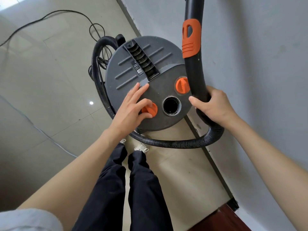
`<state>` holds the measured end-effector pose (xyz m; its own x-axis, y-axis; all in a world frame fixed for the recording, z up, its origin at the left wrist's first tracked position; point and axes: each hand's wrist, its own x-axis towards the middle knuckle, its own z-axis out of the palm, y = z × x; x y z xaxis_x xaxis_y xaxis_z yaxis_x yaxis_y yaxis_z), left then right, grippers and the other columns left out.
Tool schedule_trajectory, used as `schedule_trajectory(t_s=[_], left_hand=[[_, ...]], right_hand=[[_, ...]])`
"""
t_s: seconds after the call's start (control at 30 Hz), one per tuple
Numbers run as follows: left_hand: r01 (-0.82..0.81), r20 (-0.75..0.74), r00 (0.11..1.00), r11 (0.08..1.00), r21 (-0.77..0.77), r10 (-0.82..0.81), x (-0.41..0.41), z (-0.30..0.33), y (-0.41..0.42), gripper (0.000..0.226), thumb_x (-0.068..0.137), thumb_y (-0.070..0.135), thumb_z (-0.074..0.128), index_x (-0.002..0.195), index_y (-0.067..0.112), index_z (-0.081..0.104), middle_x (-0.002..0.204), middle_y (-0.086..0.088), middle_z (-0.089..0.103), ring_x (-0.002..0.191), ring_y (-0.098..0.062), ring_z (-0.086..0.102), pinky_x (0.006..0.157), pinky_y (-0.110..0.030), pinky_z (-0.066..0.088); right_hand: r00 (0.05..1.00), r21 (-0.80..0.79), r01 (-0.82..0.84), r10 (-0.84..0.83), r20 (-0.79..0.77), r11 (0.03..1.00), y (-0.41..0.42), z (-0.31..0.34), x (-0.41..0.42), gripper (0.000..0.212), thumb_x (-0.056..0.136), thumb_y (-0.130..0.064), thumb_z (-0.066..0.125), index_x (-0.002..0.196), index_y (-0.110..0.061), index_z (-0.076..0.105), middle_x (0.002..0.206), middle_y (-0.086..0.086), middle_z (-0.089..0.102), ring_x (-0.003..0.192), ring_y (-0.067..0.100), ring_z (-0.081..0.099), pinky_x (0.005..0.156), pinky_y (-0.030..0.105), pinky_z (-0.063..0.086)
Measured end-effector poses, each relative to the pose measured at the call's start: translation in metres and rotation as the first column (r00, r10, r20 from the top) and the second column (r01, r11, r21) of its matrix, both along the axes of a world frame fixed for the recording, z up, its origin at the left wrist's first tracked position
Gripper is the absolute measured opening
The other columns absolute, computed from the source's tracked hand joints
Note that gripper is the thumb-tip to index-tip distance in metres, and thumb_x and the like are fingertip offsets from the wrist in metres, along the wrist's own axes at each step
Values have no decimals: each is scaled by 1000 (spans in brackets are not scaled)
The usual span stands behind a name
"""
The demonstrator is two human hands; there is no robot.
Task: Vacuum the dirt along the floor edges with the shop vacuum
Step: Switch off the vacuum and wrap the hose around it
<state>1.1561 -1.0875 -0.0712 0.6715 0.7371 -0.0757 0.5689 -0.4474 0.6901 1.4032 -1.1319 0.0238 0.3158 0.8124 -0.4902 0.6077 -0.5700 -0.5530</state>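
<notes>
Seen from the head camera, the round grey plastic shop vacuum [146,84] stands on the tiled floor just beside the wall's dark baseboard [215,164]. The left hand [131,109] pinches an orange knob [150,110] on its lid, while the right hand [211,107] grips the black curved wand [195,72]. With the ribbed black hose [175,143] looped beside the person's feet, a step could likely snag it and tug the wand off the edge.
</notes>
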Motion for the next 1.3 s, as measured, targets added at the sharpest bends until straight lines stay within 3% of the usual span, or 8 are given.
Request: schedule_trajectory(t_s=[0.13, 0.23, 0.33, 0.53, 0.9, 1.1, 1.23, 1.3], left_hand=[[-3, 19, 1000, 1000, -1, 3, 1, -1, -1, 26, 77, 25, 73, 97, 11, 64, 150, -14, 33, 142, -36, 20, 113, -47, 24], [7, 20, 1000, 1000, 11, -7, 0, -1, -1, 26, 78, 30, 69, 97, 11, 64, 149, -15, 34, 141, -36, 22, 113, -45, 24], [3, 22, 1000, 1000, 3, -3, 0, 0, -2, 24, 79, 29, 70, 96, 12, 64, 150, -13, 34, 141, -35, 22, 113, -46, 25], [7, 29, 1000, 1000, -3, -7, 0, -1, -1, 24, 79, 28, 71, 97, 14, 63, 150, -12, 34, 141, -34, 22, 111, -52, 29], [15, 8, 1000, 1000, 4, -15, 0, -2, 1, 25, 79, 29, 72, 97, 15, 62, 150, -12, 33, 141, -33, 22, 112, -50, 28], [29, -14, 999, 1000, -6, -29, 0, 1, 1, 25, 78, 29, 73, 97, 16, 62, 150, -11, 33, 141, -34, 23, 111, -51, 28], [14, -56, 998, 994, -108, -20, -1, 16, 7, 26, 83, 30, 68, 105, 18, 62, 154, -2, 28, 145, -24, 16, 114, -45, 27], [-38, -71, 997, 990, -134, 29, 2, 34, 12, 28, 88, 25, 64, 115, 17, 59, 153, 0, 30, 144, -19, 21, 113, -39, 28]], right_hand=[[999, -21, -20, 21, 34, 1000, 6, -8, 1, 29, 83, -31, 68, 67, -27, 44, 63, -9, 47, 62, 10, 46, 59, 28, 38], [991, -34, -55, 59, 117, 998, 16, -15, -2, 22, 83, -39, 66, 80, -22, 53, 74, -3, 56, 74, 20, 52, 66, 34, 44], [961, -61, -69, 82, 266, 996, 31, -26, -12, 31, 86, -45, 61, 102, -19, 57, 86, 0, 58, 80, 24, 50, 69, 32, 40], [868, -69, -126, 143, 476, 990, 43, -43, -20, 39, 92, -45, 53, 104, -8, 55, 95, 11, 61, 84, 33, 55, 66, 33, 33], [869, -38, -217, 211, 449, 975, 41, -47, -14, 34, 91, -36, 58, 104, -5, 55, 102, 14, 59, 88, 35, 59, 66, 32, 35], [885, -65, -218, 225, 407, 974, 40, -39, -12, 37, 92, -42, 57, 106, -8, 54, 95, 7, 54, 78, 24, 50, 65, 30, 36], [912, -83, -194, 211, 351, 978, 34, -20, -14, 35, 91, -41, 58, 103, -9, 53, 91, 3, 50, 77, 22, 49, 65, 28, 33], [931, -79, -186, 202, 304, 979, 31, -5, -16, 31, 90, -40, 59, 96, -11, 51, 89, 3, 51, 78, 24, 49, 65, 29, 33]])
